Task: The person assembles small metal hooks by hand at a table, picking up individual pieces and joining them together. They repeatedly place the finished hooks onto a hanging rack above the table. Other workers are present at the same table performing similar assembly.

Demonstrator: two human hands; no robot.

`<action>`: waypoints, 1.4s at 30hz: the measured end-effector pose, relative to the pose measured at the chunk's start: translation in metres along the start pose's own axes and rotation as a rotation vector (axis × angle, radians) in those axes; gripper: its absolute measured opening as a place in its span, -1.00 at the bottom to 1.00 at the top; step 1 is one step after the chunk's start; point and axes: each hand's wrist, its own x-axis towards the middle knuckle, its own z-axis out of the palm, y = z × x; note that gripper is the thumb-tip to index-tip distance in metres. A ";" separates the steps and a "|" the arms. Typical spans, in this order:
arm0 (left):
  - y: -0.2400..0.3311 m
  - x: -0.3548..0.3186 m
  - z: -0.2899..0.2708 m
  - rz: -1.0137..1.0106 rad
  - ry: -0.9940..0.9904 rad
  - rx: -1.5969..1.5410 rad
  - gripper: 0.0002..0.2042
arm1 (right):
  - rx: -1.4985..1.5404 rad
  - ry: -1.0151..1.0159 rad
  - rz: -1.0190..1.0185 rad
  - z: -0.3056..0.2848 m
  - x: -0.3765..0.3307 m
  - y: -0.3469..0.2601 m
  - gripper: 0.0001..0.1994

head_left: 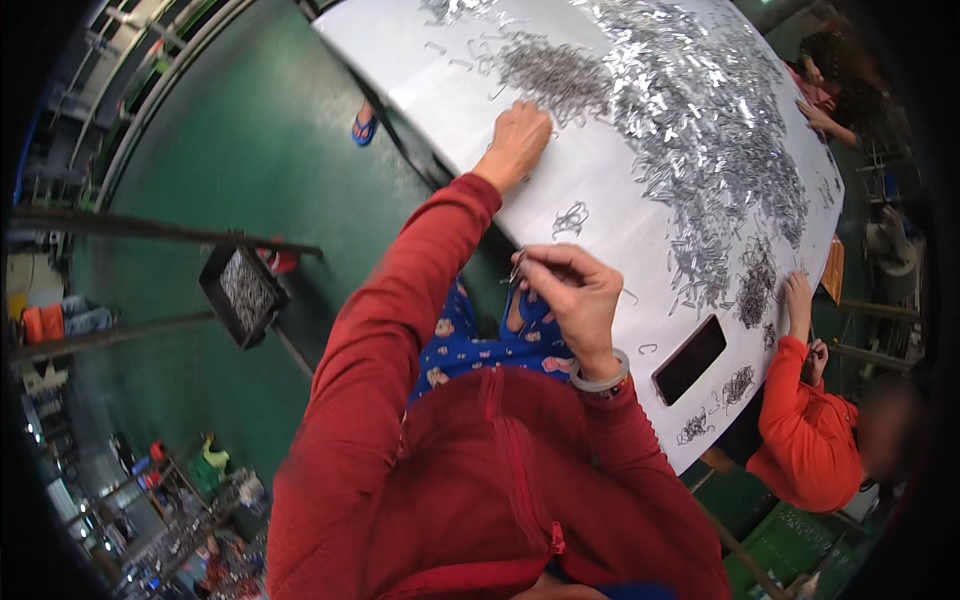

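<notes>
White surface (600,200) over green floor (240,150), strewn with silvery metal clips (700,130). Left hand (517,140) pressed palm-down at the heap's near edge, fingers curled on loose clips. Right hand (575,295) raised before the chest, grip pinched shut on a small bunch of clips (517,266). Black phone (689,359) just beside it; tray of clips (243,293) well apart.

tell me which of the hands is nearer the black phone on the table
Right. The right hand is pinching small metal clips just left of the black phone. The left hand is stretched far up the white table, at the clip pile.
</notes>
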 end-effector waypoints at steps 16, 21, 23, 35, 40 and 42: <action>0.074 -0.148 -0.183 -0.195 0.219 -1.025 -0.92 | 0.136 0.047 -0.106 0.004 -0.006 0.005 -0.85; 0.080 -0.147 -0.184 -0.136 0.311 -0.837 -0.88 | 0.142 0.028 -0.137 0.006 -0.010 -0.004 -0.83; 0.082 -0.148 -0.181 -0.146 0.327 -0.817 -0.90 | 0.136 0.026 -0.178 0.008 -0.009 -0.004 -0.82; 0.082 -0.161 -0.181 -0.314 0.339 -1.024 -0.94 | -0.936 0.157 -0.416 -0.154 0.114 0.002 -0.77; 0.073 -0.166 -0.174 -0.334 0.328 -1.017 -0.92 | -1.553 -0.264 -0.511 -0.203 0.139 0.030 -0.87; 0.071 -0.170 -0.173 -0.351 0.339 -1.027 -0.92 | -1.573 -0.293 -0.583 -0.206 0.136 0.035 -0.90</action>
